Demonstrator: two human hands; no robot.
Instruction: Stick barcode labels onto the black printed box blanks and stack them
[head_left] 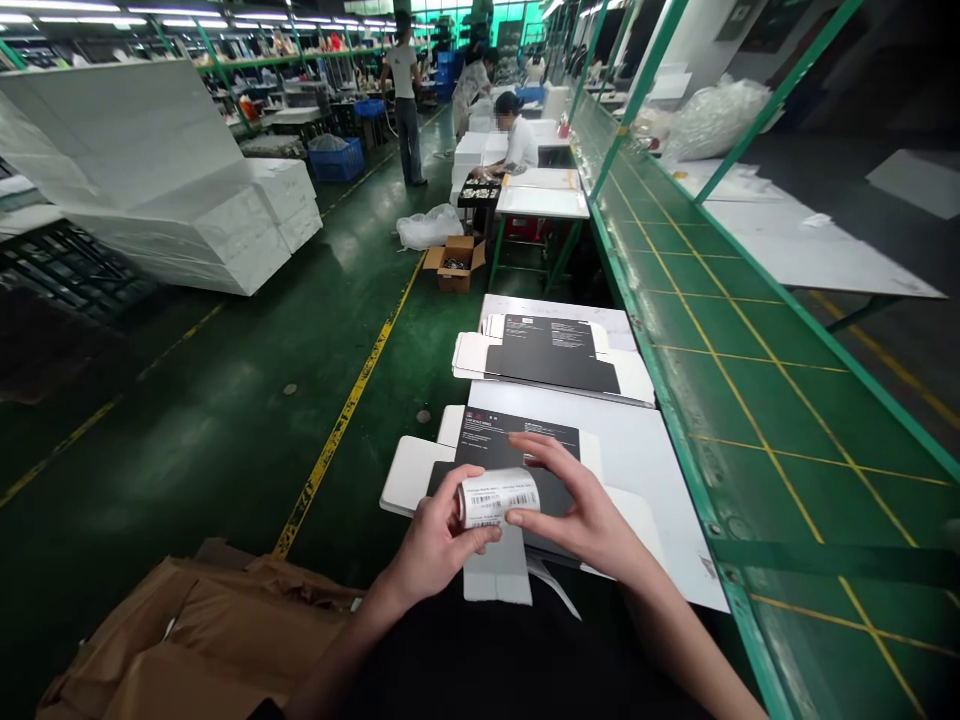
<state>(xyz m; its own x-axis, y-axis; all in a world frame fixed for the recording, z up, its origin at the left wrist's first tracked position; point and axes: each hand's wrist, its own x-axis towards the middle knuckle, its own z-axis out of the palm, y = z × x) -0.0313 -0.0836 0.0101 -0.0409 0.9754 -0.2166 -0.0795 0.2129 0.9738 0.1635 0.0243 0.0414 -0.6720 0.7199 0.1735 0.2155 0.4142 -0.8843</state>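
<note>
A roll of white barcode labels is in front of me, above a flat black-and-white carton blank. My left hand grips the roll's left end, fingers behind and thumb below. My right hand is spread at the roll's right side, its thumb by the roll's lower right edge and its fingers raised and apart. A strip of backing paper hangs below. Farther back on the white table lies a second stack of flat black-and-white blanks.
A green-framed conveyor runs along the right. Brown cardboard lies at the lower left. An open carton stands on the floor beyond the table. A seated person works farther back, and another person stands in the aisle.
</note>
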